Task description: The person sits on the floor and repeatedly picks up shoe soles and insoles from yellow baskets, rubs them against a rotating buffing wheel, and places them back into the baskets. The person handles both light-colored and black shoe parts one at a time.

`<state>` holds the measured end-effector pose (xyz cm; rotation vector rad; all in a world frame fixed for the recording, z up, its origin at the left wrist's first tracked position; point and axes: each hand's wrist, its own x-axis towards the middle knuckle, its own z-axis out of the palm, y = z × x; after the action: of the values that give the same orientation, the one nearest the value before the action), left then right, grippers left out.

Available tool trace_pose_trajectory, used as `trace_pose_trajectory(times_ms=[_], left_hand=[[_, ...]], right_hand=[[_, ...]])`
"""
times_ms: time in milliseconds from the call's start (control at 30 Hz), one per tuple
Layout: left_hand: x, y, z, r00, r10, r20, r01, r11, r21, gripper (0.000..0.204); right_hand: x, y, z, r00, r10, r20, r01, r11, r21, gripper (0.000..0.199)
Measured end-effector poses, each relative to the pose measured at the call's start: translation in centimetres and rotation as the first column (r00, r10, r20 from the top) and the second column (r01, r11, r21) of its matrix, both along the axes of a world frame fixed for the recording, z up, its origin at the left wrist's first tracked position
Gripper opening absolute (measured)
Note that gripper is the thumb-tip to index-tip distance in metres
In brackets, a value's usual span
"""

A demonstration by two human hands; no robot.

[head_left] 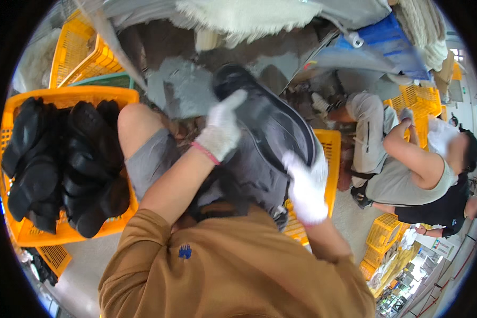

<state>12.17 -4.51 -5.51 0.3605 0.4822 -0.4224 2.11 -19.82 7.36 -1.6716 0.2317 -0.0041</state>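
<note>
A large black shoe sole (270, 119) with a raised rim is held tilted over my lap. My left hand (221, 127), in a white knit glove, grips its far left end, thumb on top and fingers mostly hidden beneath. My right hand (306, 191), also in a white glove and slightly blurred, is at the near right end with the thumb on the rim; its other fingers are partly hidden. To my left, an orange crate (79, 95) is filled with several black shoe pieces (85, 138), stacked in rows.
Another yellow crate (331, 159) stands beside my right leg. Ahead are a grey surface (183, 85) and hanging pale cloth (249, 16). On the right, a person (408, 153) sits near stacked yellow crates (381, 233), with another person (434, 212) beyond.
</note>
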Motion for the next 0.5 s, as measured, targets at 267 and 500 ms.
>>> trace_pose_trajectory(times_ms=[267, 500], left_hand=[[13.5, -3.7, 2.2, 0.986, -0.092, 0.142, 0.090, 0.996, 0.026, 0.052], [9.9, 9.8, -1.7, 0.669, -0.741, -0.049, 0.188, 0.105, 0.977, 0.075]], right_hand=[[10.4, -2.2, -4.7, 0.962, 0.006, 0.274, 0.020, 0.995, -0.094, 0.064], [22.1, -1.3, -7.0, 0.997, 0.021, 0.077, -0.003, 0.974, -0.227, 0.031]])
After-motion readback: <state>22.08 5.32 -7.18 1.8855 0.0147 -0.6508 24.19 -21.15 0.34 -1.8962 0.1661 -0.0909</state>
